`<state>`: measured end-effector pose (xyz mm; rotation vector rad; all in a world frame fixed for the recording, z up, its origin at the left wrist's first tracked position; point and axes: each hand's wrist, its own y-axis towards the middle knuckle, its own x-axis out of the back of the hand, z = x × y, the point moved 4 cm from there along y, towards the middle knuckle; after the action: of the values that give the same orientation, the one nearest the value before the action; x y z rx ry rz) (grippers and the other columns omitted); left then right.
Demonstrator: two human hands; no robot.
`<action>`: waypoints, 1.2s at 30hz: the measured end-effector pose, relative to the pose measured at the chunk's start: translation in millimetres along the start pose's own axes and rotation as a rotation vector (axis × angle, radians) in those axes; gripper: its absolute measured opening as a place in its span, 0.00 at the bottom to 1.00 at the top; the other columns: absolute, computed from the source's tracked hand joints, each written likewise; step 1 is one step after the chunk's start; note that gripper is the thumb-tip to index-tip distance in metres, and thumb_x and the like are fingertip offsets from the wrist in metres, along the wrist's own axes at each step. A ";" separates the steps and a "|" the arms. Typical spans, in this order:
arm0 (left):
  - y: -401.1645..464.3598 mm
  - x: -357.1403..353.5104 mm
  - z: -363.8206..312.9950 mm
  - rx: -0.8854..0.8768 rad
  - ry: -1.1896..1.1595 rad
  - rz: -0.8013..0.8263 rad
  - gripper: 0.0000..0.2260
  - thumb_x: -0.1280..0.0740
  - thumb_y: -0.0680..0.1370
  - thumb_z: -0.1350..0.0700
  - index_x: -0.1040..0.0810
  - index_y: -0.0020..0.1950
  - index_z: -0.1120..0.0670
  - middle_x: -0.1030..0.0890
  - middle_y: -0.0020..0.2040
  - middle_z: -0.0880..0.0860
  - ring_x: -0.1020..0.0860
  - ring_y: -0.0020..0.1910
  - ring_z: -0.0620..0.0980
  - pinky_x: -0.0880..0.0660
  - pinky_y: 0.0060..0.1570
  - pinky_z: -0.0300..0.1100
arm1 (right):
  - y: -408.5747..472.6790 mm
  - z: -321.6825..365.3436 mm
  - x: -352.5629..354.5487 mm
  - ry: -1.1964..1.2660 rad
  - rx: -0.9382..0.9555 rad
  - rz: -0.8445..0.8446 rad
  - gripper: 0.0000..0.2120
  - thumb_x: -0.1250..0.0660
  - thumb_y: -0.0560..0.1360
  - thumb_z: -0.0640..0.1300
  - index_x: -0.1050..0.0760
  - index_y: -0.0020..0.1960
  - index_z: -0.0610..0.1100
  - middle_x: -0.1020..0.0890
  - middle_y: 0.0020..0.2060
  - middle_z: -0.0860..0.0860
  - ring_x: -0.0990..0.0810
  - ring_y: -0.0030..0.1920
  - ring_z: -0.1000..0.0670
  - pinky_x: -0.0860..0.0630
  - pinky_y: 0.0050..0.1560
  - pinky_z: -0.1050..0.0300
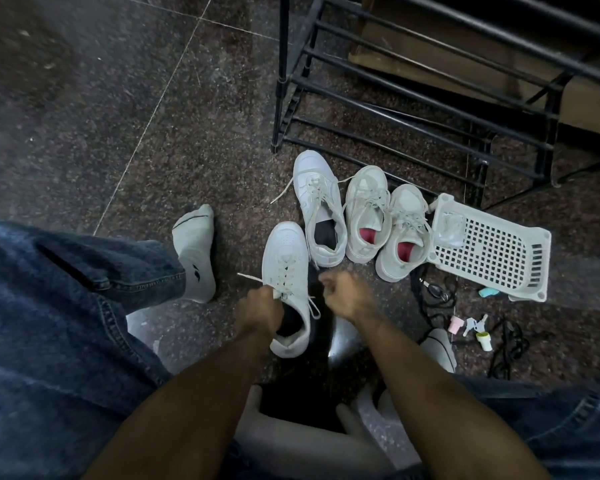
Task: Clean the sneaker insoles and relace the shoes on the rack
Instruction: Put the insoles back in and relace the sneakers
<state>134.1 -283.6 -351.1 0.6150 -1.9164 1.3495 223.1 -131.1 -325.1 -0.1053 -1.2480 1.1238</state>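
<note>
A white perforated plastic basket (492, 251) is laid on its side on the dark speckled stone floor (84, 109), with a crumpled clear plastic piece (449, 225) held inside it; a small turquoise item (488, 292) is seen just beside its lower rim; black cords (437, 299) are tangled on the floor below it; a bunch of keys (473, 325) is placed between a pink cap (453, 323) and a yellow-topped cap (484, 341); a grey plastic stool (309, 441) is seen at the bottom edge.

Single head-worn wide-angle view: looks steeply down from close above the speckled brown stone floor (187, 161); black metal shoe rack (430, 109) far right.
</note>
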 end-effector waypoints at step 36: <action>37.8 56.7 -23.1 -0.223 -0.234 -0.581 0.22 0.31 0.68 0.59 0.25 0.63 0.57 0.25 0.56 0.60 0.26 0.54 0.62 0.27 0.51 0.55 | -22.9 -17.4 -42.9 0.264 -0.017 0.239 0.08 0.31 0.72 0.40 0.17 0.37 0.49 0.18 0.31 0.55 0.20 0.36 0.54 0.20 0.50 0.47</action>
<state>76.9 -248.0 -325.5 1.1450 -1.8273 0.7120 255.4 -164.7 -347.4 -0.4116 -1.0266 1.2594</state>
